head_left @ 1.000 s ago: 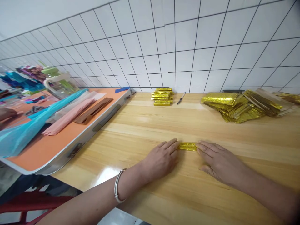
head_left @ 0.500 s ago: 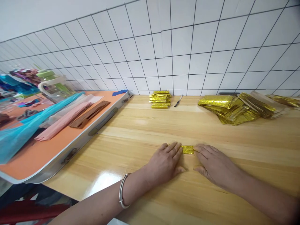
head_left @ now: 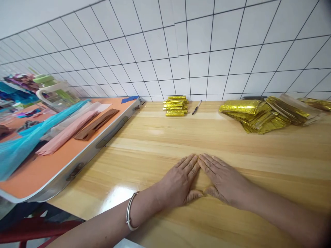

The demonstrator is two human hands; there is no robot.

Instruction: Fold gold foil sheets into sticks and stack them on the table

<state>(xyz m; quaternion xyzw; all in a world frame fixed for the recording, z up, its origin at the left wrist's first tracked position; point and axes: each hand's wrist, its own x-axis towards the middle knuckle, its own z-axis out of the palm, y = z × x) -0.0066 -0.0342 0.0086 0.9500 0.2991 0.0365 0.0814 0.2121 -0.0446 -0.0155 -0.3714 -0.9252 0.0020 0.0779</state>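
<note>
Head view: with the clock face centred on the hands, the left hand and the right hand are laid flat, palms down, on the wooden table. They are together at the front: the left fingers point to about one o'clock, the right toward ten, and the index fingertips meet or nearly meet, with the thumbs just beside each other. Neither is clamped on anything visible; what lies under the fingers is hidden, so I cannot tell whether they press on foil. A silver bangle rings the left wrist at eight o'clock. Just short of twelve, near the tiled wall, sits a stack of folded gold strips, with a pen beside it at twelve. Gold foil sheets lie in a loose heap between one and two. Between nine and ten, an orange-topped board carries turquoise fabric, a pink bundle and a brown bundle, with a green-lidded jug at ten.
</note>
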